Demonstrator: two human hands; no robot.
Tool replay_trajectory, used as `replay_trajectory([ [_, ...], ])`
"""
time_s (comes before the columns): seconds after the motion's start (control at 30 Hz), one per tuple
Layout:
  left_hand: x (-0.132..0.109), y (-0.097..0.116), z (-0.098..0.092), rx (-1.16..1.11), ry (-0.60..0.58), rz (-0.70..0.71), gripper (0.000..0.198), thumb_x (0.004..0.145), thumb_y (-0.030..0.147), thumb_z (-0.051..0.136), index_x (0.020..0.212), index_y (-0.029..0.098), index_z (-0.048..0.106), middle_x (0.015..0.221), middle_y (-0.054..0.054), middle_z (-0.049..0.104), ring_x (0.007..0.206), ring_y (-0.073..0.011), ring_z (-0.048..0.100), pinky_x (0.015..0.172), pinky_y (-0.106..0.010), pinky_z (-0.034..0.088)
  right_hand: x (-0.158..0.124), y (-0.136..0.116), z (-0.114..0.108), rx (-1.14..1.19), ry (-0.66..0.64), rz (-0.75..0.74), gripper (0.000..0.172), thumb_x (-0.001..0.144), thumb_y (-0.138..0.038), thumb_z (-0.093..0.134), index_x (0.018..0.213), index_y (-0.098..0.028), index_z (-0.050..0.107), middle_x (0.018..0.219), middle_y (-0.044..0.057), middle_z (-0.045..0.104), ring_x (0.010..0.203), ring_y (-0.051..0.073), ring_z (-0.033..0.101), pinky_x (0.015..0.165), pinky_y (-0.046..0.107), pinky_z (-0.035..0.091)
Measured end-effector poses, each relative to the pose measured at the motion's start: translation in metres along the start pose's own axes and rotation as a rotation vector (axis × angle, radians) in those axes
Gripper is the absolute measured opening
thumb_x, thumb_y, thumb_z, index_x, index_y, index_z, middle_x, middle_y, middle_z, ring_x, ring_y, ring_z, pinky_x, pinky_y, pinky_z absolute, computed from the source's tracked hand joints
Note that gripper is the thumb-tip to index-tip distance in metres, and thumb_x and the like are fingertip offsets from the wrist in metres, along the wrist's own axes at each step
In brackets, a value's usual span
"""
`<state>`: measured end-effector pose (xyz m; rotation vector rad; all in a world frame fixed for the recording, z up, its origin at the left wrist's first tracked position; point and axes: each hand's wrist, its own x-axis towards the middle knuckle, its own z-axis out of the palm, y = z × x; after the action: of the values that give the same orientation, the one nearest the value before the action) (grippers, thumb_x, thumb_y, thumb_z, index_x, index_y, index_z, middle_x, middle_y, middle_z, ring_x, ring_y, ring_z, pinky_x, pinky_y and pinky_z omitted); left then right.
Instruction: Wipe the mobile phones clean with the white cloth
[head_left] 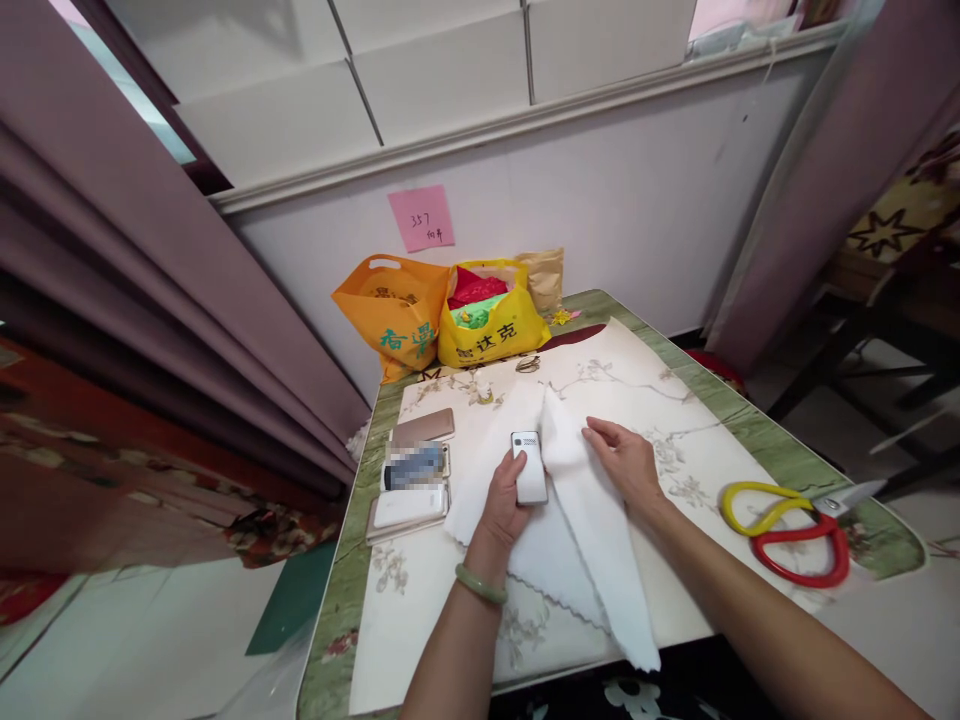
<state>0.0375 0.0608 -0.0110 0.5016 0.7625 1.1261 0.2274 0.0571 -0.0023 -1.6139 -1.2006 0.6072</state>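
Note:
A small white phone (532,475) with a dark edge is gripped in my left hand (504,500), its back with a camera and speaker dots facing up. A green bangle circles that wrist. My right hand (624,462) is at the right side of a white cloth (592,530), with the fingers bent and close together; whether they pinch its edge is hard to make out. The cloth is partly raised and folded beside the phone, and the rest lies under my hands, hanging toward the table's front edge.
Several phones (411,506) lie at the left. Large scissors (802,530) with yellow and red handles rest at the right. Behind stand an orange bag (397,315), a yellow bag (491,335) and a brown packet (545,278). Glasses (528,365) lie before the bags.

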Motion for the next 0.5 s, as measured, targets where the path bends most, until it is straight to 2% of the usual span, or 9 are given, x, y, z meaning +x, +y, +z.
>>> replay_trajectory([
  [0.1,-0.002,0.001,0.004,0.051,0.012,0.006,0.043,0.073,0.029,0.074,0.114,0.019,0.064,0.102,-0.006,0.072,0.077,-0.0146,0.066,0.069,-0.025,0.052,0.001,-0.009,-0.001,0.034,-0.062,-0.026,0.04,0.083,-0.056,0.054,0.089,-0.021,0.072,0.088,0.005,0.074,0.077,0.02,0.066,0.073,0.031,0.049],
  [0.2,-0.006,0.004,0.009,0.089,-0.028,-0.027,0.046,0.073,0.031,0.074,0.116,0.018,0.063,0.097,-0.006,0.071,0.072,-0.0147,0.065,0.064,-0.025,0.051,0.003,-0.023,0.006,-0.095,-0.137,-0.109,0.044,0.082,-0.063,0.051,0.084,-0.022,0.069,0.08,0.003,0.071,0.07,0.018,0.062,0.064,0.029,0.045],
  [0.3,-0.01,0.007,0.012,0.097,-0.045,-0.04,0.046,0.074,0.033,0.073,0.117,0.019,0.062,0.09,-0.005,0.071,0.067,-0.0131,0.063,0.061,-0.023,0.048,0.006,-0.033,0.015,-0.3,-0.167,-0.246,0.048,0.078,-0.069,0.055,0.086,-0.024,0.067,0.079,0.003,0.068,0.072,0.019,0.06,0.063,0.029,0.04],
  [0.4,-0.011,0.007,0.013,0.086,-0.037,-0.023,0.045,0.073,0.033,0.074,0.115,0.019,0.063,0.085,-0.003,0.07,0.064,-0.012,0.061,0.058,-0.022,0.045,0.009,-0.033,0.023,-0.39,-0.169,-0.38,0.046,0.078,-0.067,0.057,0.088,-0.023,0.068,0.079,0.004,0.066,0.074,0.02,0.059,0.066,0.03,0.039],
  [0.5,-0.01,0.006,0.013,0.081,-0.028,-0.021,0.045,0.073,0.033,0.073,0.115,0.018,0.063,0.087,-0.005,0.07,0.064,-0.0129,0.061,0.057,-0.022,0.045,0.015,-0.025,0.027,-0.341,-0.228,-0.374,0.037,0.085,-0.059,0.052,0.086,-0.025,0.069,0.082,0.003,0.066,0.073,0.018,0.059,0.064,0.029,0.039],
])
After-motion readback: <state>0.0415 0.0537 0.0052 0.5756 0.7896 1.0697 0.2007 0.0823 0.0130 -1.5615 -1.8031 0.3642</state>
